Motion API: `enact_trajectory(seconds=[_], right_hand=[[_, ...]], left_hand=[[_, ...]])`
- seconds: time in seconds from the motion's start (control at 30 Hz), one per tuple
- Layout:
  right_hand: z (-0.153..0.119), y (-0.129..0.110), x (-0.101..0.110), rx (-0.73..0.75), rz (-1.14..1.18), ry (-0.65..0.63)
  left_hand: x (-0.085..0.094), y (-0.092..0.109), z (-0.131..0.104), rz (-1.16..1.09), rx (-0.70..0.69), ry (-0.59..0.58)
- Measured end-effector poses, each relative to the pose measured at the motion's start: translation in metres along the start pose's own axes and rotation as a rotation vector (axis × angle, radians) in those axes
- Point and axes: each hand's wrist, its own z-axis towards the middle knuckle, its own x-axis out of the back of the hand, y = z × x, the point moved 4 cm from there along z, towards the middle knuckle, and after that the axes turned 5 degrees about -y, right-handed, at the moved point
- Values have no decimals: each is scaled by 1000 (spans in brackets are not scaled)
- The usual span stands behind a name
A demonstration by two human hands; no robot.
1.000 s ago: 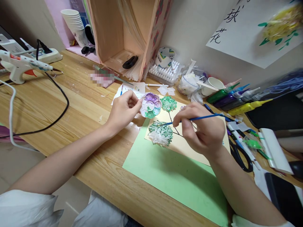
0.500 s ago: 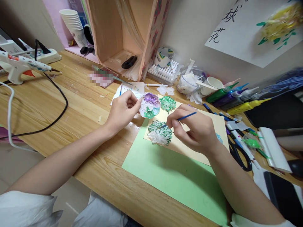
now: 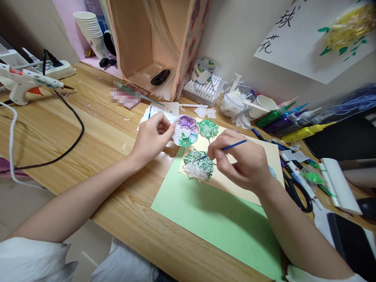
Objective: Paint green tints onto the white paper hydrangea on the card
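Observation:
My left hand [image 3: 155,135] pinches the edge of a flower-shaped paint palette [image 3: 184,132] with purple, green and pale blue paint in its wells. In my right hand [image 3: 237,158] is a thin blue paintbrush [image 3: 235,145], its tip at a ruffled paper flower [image 3: 199,167]. This flower is part green and part white, with the white along its near side. Another flower [image 3: 208,128], green all over, lies just beyond it on the same cream sheet [image 3: 232,186]. Under that sheet is a larger light green sheet [image 3: 211,223].
A glue gun [image 3: 26,82] with its cord is at the left. A peach box [image 3: 132,43] stands behind. Cotton swabs [image 3: 204,88], a tub of white scraps [image 3: 233,102] and paint bottles [image 3: 279,116] line the back. Scissors [image 3: 298,194] and pens lie to the right.
My right hand and the paintbrush have shifted very slightly to the right over the near flower. My left hand and the palette stay in place.

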Motion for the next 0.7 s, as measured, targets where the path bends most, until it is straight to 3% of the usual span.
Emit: enact_trajectory(seconds=[0.5,0.7], right_hand=[[1,-1,-1,36,-46,-5],[-7,4,12,-46,22,280]], left_hand=[[0,0,0,12,-8,3],[0,-1,0,6,-10,-10]])
